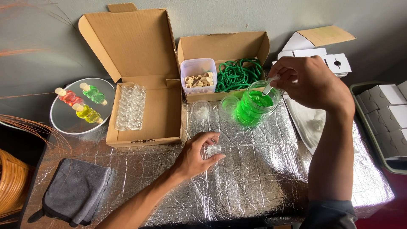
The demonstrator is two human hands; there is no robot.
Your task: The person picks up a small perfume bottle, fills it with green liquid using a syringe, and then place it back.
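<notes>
My left hand rests on the silver foil mat and pinches a small clear glass bottle between thumb and fingers. Farther right, my right hand hovers over a glass jar of green liquid and holds a thin clear dropper whose tip dips into the jar's mouth. An empty small clear jar stands just left of the green one.
An open cardboard box holds several empty clear bottles. A second box holds green cord and a tub of wooden caps. A round mirror tray bears three filled bottles. A grey cloth lies front left; white cartons sit right.
</notes>
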